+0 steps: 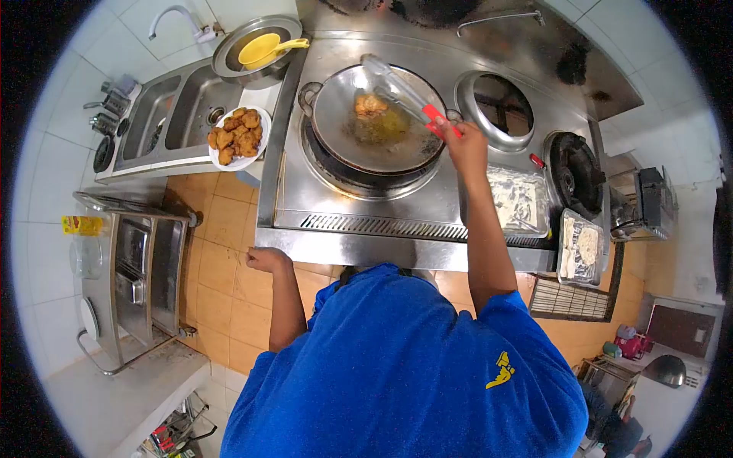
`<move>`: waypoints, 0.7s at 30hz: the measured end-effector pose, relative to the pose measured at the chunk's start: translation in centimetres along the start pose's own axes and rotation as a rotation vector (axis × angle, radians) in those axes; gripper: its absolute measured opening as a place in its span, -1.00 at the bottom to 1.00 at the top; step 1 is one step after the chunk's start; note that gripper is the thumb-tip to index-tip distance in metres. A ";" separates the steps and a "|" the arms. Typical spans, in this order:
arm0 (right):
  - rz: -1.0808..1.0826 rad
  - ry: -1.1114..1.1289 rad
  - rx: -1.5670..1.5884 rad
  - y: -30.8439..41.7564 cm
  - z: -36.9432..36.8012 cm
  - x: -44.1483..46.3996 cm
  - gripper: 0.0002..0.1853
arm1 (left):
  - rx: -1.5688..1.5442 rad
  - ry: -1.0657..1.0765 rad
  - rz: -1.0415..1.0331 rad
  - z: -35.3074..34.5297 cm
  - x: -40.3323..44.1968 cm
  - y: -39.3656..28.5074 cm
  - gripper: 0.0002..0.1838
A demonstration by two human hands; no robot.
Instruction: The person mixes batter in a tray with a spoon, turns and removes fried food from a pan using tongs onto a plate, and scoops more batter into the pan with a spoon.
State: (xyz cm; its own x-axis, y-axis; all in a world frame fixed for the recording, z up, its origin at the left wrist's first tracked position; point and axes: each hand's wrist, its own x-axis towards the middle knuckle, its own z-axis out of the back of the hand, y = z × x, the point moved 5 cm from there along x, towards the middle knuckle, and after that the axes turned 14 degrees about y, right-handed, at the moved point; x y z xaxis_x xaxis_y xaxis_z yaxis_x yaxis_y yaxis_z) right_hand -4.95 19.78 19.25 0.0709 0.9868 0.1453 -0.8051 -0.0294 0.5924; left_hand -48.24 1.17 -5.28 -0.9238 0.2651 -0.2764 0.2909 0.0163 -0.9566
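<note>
My right hand [466, 145] is closed around the red handles of metal tongs [412, 95], which reach over a large wok [336, 141]. The two arms of the tongs look spread apart; one tip is close to a browned, battered fried piece [370, 105], but I cannot tell whether they touch. A shallow pool of yellow oil [385, 128] lies in the wok. Down by the stove's front edge, my left hand [267, 259] is held in a loose fist with nothing visible in it. A white plate [262, 145] heaped with golden fried pieces [237, 133] stands left of the wok.
A yellow ladle [259, 50] rests on a metal basin beside the double sink [200, 103]. Right of the wok are a round metal ring [467, 99], trays of white flour-like coating [519, 200] and a black burner [573, 175]. A wheeled metal cart [149, 267] stands at left.
</note>
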 end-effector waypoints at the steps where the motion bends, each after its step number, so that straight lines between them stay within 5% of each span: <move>1: 0.008 0.002 -0.036 -0.1 0.3 0.0 -0.47 | -0.001 0.020 -0.005 0.2 0.5 0.5 -0.66; 10: 0.148 0.064 -0.181 1.8 -1.8 3.7 -0.48 | 0.035 0.037 0.042 0.2 0.8 1.0 -0.63; 13: -0.010 0.286 -0.200 1.1 -2.5 3.8 -0.48 | 0.030 0.031 0.025 0.0 0.3 0.7 -0.63; 16: 0.082 0.265 -0.261 0.4 -1.9 2.6 -0.46 | 0.071 -0.021 0.017 -0.1 0.1 0.3 -0.64; 21: -0.159 0.277 0.053 -0.5 1.6 -0.8 -0.42 | 0.074 0.036 0.094 0.1 0.5 0.6 -0.64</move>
State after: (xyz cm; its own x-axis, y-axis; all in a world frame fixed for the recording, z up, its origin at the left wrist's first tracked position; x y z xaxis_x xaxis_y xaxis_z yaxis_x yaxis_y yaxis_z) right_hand -3.67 18.74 20.15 0.0242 0.9852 -0.1695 -0.7648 0.1274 0.6315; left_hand -48.55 1.17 -6.03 -0.8833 0.2970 -0.3627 0.3552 -0.0809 -0.9313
